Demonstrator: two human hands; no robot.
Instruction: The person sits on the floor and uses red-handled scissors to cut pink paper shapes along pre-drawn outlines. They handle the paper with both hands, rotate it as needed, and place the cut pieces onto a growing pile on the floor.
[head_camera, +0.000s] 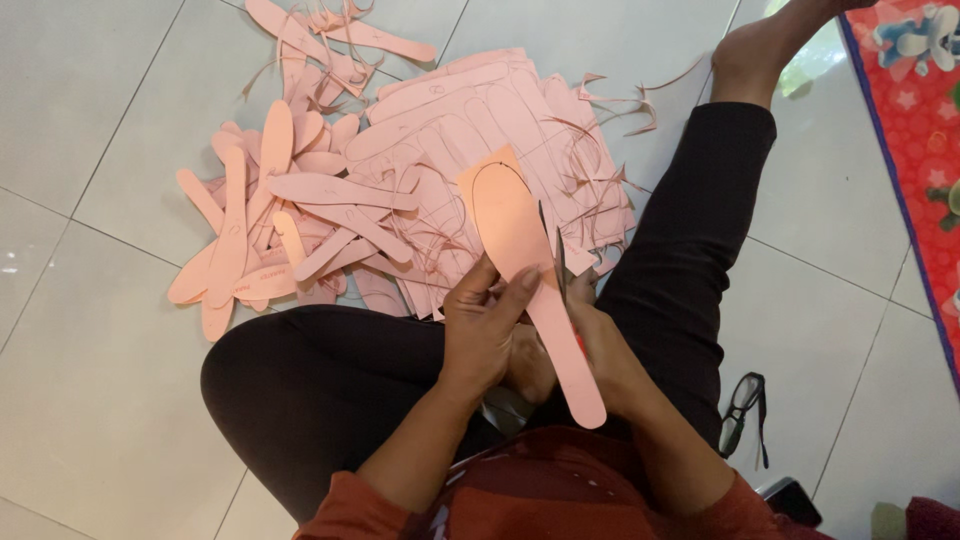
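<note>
My left hand (487, 325) pinches a pink insole-shaped sheet (520, 240) with a dark outline drawn on it, holding it up over my lap. My right hand (600, 345) grips scissors (556, 255), whose dark blades stand along the sheet's right edge. The sheet's long narrow end hangs down between my hands. I sit cross-legged on the floor in black trousers.
A heap of pink cut-out insole shapes (270, 220) and marked pink sheets (470, 120) with thin trimmings lies on the white tiled floor (100, 380) ahead. Black glasses (742, 405) lie to the right of my knee. A red patterned mat (915, 130) edges the far right.
</note>
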